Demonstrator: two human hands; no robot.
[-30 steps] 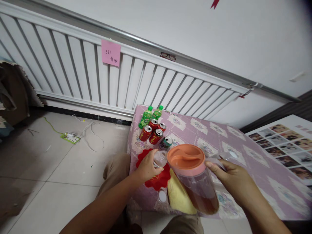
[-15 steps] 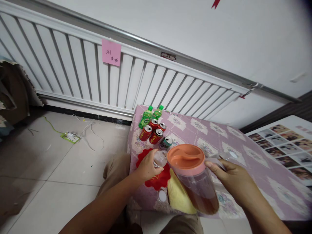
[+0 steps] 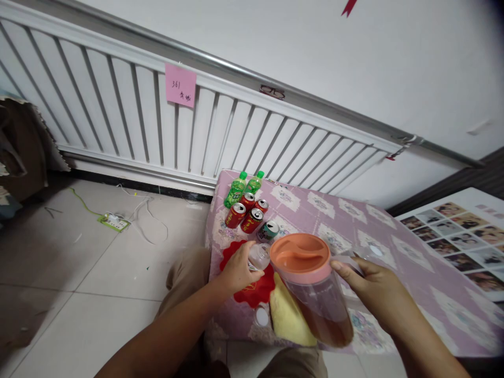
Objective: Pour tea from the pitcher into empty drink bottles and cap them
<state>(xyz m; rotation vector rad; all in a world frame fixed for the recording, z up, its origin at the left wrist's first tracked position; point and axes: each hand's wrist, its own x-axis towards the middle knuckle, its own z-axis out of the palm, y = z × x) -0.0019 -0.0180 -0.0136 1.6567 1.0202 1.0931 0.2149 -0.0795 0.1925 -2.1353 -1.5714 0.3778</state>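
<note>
My left hand (image 3: 237, 269) is closed round a small clear bottle (image 3: 259, 256) above a red scalloped mat (image 3: 252, 295). In my right hand (image 3: 370, 281) is the handle of a clear pitcher (image 3: 323, 304) with an orange lid (image 3: 301, 254). The pitcher is tilted, its lid beside the bottle's mouth, and brown liquid lies in its lower part. No stream of liquid can be made out. Under the pitcher is a yellow cloth (image 3: 289, 315), with a white round cap (image 3: 262, 316) to its left.
Several red cans (image 3: 252, 220), a green can (image 3: 268, 231) and two green bottles (image 3: 235, 191) stand at the back left of the patterned tablecloth (image 3: 394, 231). A photo sheet (image 3: 460, 231) lies right. A power strip (image 3: 114, 222) is on the floor, left.
</note>
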